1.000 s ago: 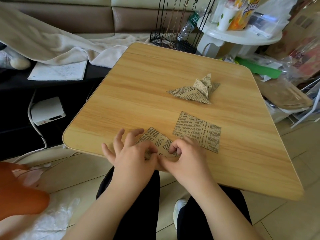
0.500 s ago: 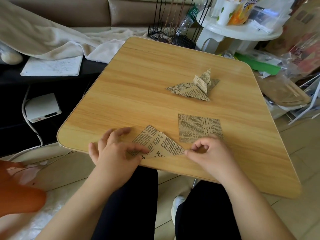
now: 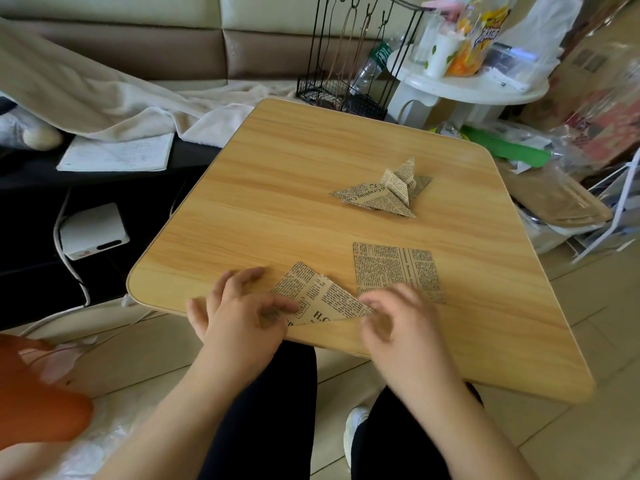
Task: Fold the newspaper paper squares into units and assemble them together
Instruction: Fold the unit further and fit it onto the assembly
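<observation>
A newspaper square folded into a triangle (image 3: pixel 323 296) lies at the near edge of the wooden table (image 3: pixel 277 188). My left hand (image 3: pixel 239 313) presses its left part down with the thumb, the other fingers spread on the table. My right hand (image 3: pixel 398 323), blurred, has its curled fingertips at the paper's right corner, which is lifted slightly. A flat unfolded newspaper square (image 3: pixel 394 268) lies just behind my right hand. Farther back, near the table's middle, sit the folded newspaper units (image 3: pixel 384 192), stacked together.
Behind the table stand a black wire rack (image 3: pixel 346 95) and a white round stand (image 3: pixel 474 88) with snacks and cups. Bags and a tray (image 3: pixel 557 199) crowd the right side. A sofa with a beige blanket (image 3: pixel 104 98) and a white box (image 3: pixel 93 230) are on the left.
My hands have moved apart, from pressing together at the paper's near edge to its left part and right corner. The folded triangle now shows between them.
</observation>
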Demonstrator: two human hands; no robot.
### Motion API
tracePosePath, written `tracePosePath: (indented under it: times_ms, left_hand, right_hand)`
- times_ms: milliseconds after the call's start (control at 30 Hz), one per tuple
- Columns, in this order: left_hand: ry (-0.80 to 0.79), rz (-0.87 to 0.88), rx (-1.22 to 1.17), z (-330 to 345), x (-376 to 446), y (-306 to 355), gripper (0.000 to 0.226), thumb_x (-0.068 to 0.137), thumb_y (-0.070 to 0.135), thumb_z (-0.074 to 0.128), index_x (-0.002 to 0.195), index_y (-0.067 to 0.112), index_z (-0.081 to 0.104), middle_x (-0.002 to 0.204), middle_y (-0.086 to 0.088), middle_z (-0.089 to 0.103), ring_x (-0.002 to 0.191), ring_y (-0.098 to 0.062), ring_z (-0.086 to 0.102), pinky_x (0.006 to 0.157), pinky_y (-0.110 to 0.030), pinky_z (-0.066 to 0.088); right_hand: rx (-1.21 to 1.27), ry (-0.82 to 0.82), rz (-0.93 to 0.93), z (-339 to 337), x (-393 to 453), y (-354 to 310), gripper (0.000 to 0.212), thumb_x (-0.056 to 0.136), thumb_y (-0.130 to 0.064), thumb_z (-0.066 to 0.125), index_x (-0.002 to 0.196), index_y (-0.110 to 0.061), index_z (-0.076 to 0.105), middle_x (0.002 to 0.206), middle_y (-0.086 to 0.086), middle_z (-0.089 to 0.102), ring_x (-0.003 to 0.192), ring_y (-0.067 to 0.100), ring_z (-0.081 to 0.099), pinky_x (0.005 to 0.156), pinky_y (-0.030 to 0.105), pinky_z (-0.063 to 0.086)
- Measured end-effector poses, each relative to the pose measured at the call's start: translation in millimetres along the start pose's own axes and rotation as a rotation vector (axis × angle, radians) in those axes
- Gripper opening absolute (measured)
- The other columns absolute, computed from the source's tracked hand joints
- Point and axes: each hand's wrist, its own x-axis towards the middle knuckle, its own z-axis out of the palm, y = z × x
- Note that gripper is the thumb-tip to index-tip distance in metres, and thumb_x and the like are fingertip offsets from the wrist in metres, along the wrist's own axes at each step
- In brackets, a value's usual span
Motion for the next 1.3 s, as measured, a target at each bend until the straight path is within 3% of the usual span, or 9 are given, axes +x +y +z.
tracePosePath:
  times_ms: [100, 233, 367, 433, 633, 767, 933, 1033, 1300]
  left_hand:
    - [0.076, 0.032, 0.045, 11.2, -10.4, -1.9, 0.041, 0.076, 0.029, 0.069, 0.108, 0.051, 0.058, 0.147, 0.014, 0.025, 0.141, -0.015, 0.001, 0.112, -0.053, -0.007]
    - [0.172, 0.234, -0.018, 8.9, -23.9, -10.7, 0.051, 0.066, 0.026, 0.059, 0.115, 0.039, 0.059, 0.137, 0.005, 0.04, 0.131, -0.023, 0.026, 0.105, -0.061, 0.016]
    - [0.184, 0.375, -0.127, -11.9, -12.9, -25.9, 0.048, 0.069, 0.004, 0.049, 0.108, 0.026, 0.065, 0.109, 0.013, 0.052, 0.103, -0.008, 0.042, 0.093, -0.023, 0.036]
    - [0.131, 0.363, -0.179, -21.1, -8.4, -23.8, 0.046, 0.076, -0.007, 0.052, 0.105, 0.025, 0.066, 0.095, 0.013, 0.056, 0.088, -0.001, 0.049, 0.074, -0.003, 0.037]
    - [-0.254, 0.375, -0.28, -25.0, -10.9, -14.2, 0.066, 0.08, -0.003, 0.063, 0.113, 0.054, 0.055, 0.079, 0.01, 0.064, 0.066, -0.009, 0.058, 0.063, -0.011, 0.042]
    - [-0.557, 0.294, -0.707, -20.3, -16.7, 3.1, 0.068, 0.081, 0.0, 0.061, 0.121, 0.054, 0.05, 0.087, -0.009, 0.071, 0.077, -0.015, 0.067, 0.078, -0.021, 0.049]
    - [-0.641, 0.305, -0.918, -16.6, -14.3, 10.0, 0.066, 0.076, -0.009, 0.056, 0.121, 0.039, 0.059, 0.109, -0.017, 0.068, 0.102, -0.028, 0.065, 0.087, -0.031, 0.049]
    - [-0.601, 0.368, -0.99, -16.4, -18.6, 17.8, 0.058, 0.074, -0.011, 0.057, 0.114, 0.029, 0.067, 0.111, -0.011, 0.069, 0.107, -0.022, 0.065, 0.089, -0.022, 0.049]
    - [-0.415, 0.393, -1.019, -18.0, -25.1, 27.7, 0.038, 0.076, -0.001, 0.058, 0.097, 0.026, 0.075, 0.1, -0.002, 0.073, 0.097, -0.014, 0.068, 0.082, -0.018, 0.051]
  right_hand:
    - [-0.033, -0.117, -0.153, 22.3, -21.2, -22.0, 0.032, 0.088, -0.03, 0.056, 0.118, -0.022, 0.064, 0.116, -0.013, 0.053, 0.109, 0.009, 0.049, 0.097, 0.025, 0.042]
    - [-0.155, -0.05, -0.291, 34.4, -27.7, -13.3, 0.037, 0.075, -0.04, 0.068, 0.103, -0.018, 0.062, 0.112, -0.005, 0.056, 0.106, 0.016, 0.056, 0.091, 0.029, 0.05]
    - [-0.155, -0.004, -0.369, 32.2, -29.6, -2.5, 0.017, 0.078, -0.02, 0.063, 0.093, -0.015, 0.059, 0.109, 0.002, 0.061, 0.109, 0.023, 0.062, 0.087, 0.039, 0.054]
    - [-0.1, 0.06, -0.389, 29.8, -27.6, 1.4, 0.013, 0.086, -0.018, 0.054, 0.094, -0.016, 0.062, 0.103, -0.002, 0.064, 0.11, 0.017, 0.06, 0.089, 0.035, 0.051]
    - [0.308, 0.157, -0.193, -0.6, -22.7, 8.1, 0.036, 0.071, 0.003, 0.065, 0.09, -0.026, 0.07, 0.089, -0.012, 0.054, 0.086, 0.003, 0.056, 0.072, 0.018, 0.046]
    - [0.505, 0.116, -0.152, -21.9, -22.4, 11.7, 0.051, 0.069, 0.017, 0.068, 0.092, -0.029, 0.072, 0.083, -0.011, 0.062, 0.077, 0.012, 0.059, 0.068, 0.023, 0.047]
    - [0.679, 0.135, -0.068, -40.8, -23.4, 9.4, 0.037, 0.067, -0.002, 0.07, 0.087, -0.034, 0.072, 0.089, -0.011, 0.068, 0.087, 0.018, 0.063, 0.08, 0.025, 0.051]
    - [0.686, 0.121, -0.071, -45.0, -25.5, 8.6, 0.058, 0.065, 0.02, 0.074, 0.087, -0.034, 0.072, 0.093, -0.01, 0.071, 0.092, 0.021, 0.065, 0.083, 0.028, 0.053]
    - [0.803, 0.089, 0.022, -53.0, -37.9, -7.5, 0.029, 0.069, -0.028, 0.083, 0.095, -0.038, 0.073, 0.099, -0.009, 0.074, 0.095, 0.012, 0.07, 0.081, 0.018, 0.052]
